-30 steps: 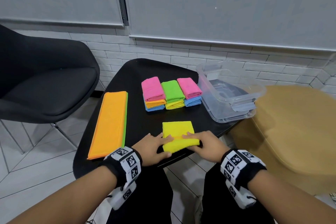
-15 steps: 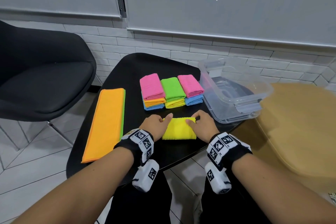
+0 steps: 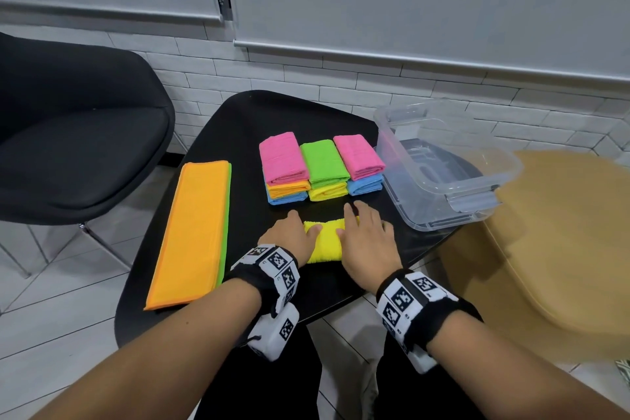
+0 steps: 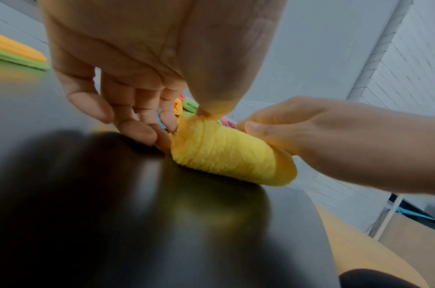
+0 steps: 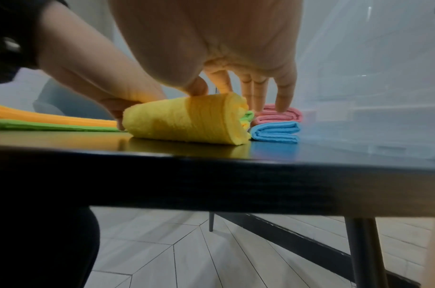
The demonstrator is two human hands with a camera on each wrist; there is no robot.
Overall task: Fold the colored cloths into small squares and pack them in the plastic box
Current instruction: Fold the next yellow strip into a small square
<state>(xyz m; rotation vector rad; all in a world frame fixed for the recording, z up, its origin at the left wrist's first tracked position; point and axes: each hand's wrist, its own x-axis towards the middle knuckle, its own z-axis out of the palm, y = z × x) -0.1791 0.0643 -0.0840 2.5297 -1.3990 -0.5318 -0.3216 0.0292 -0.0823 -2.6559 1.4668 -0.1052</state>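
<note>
Yellow cloth (image 3: 325, 242) — partly under right hand (image 3: 366, 242).

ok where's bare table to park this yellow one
Bare table runs between the long orange cloth and the folded stacks, and behind the stacks. Crowded: little gap from stacks to plastic box; left hand and right hand cover the yellow cloth.
</note>
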